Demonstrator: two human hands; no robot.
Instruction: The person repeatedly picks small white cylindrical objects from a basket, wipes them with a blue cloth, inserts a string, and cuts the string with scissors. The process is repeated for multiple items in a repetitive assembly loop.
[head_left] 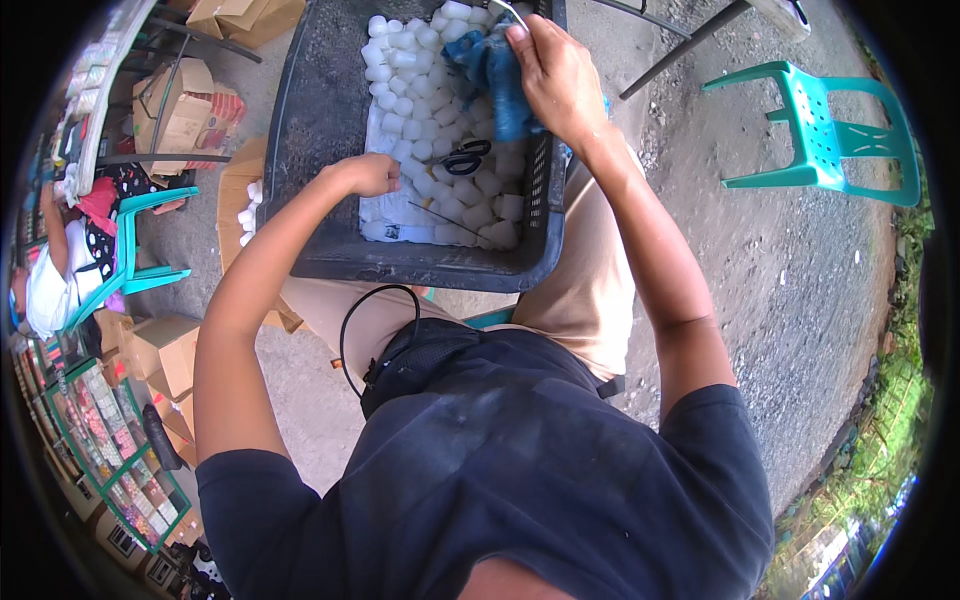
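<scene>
A black plastic crate (pixel 330 130) rests on my lap, its right half filled with several small white cups (pixel 420 110). My right hand (pixel 555 75) is closed on a bunch of blue cloth-like material (pixel 495 75) at the crate's far right corner. My left hand (pixel 368 175) is fisted inside the crate at the left edge of the cups; what it holds is hidden. Black-handled scissors (pixel 467 157) lie on the cups between my hands. A thin dark stick (pixel 440 218) lies near the front cups.
A green plastic chair (pixel 830 130) stands on the concrete at the right. Cardboard boxes (pixel 185 105) sit at the left and below the crate. Another person (pixel 50 270) sits on a green chair at far left, by a rack of goods (pixel 110 450).
</scene>
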